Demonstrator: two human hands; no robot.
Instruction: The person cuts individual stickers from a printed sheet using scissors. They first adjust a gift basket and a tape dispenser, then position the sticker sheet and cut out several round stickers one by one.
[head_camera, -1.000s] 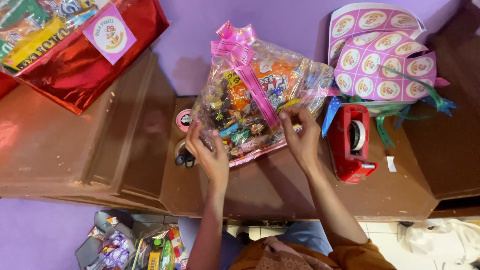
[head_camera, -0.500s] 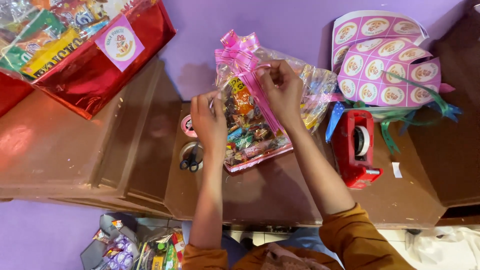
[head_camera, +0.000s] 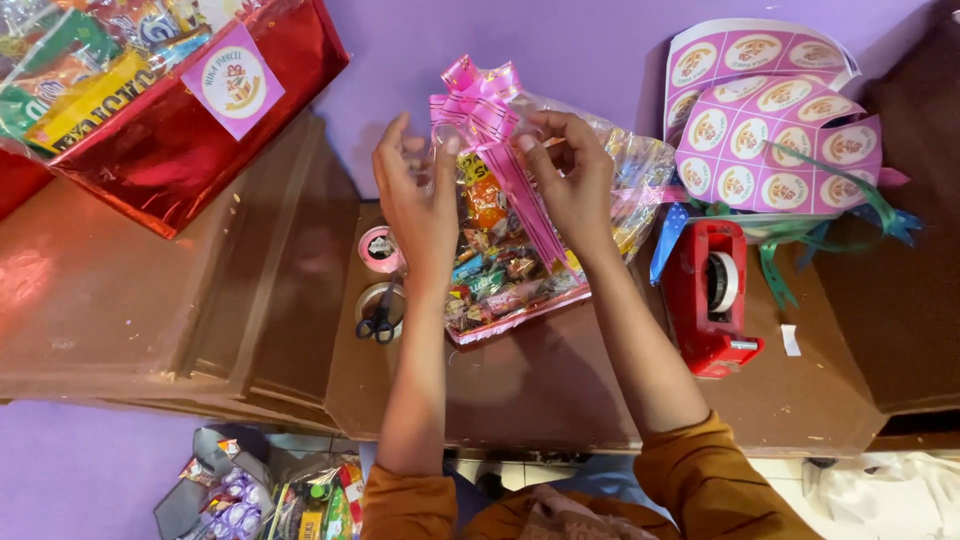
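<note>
brown stepped counter (head_camera: 560, 390), purple wall (head_camera: 400, 60)

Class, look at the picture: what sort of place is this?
Probably a gift-hamper packing spot: a cellophane-wrapped snack parcel topped with a pink ribbon bow, round sticker sheets and a red tape dispenser.

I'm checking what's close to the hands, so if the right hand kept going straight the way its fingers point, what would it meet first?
The right hand has its fingers pointing left toward the pink ribbon bow, which they look to be touching already. Past it would come the left hand, though depth is hard to judge.
</note>
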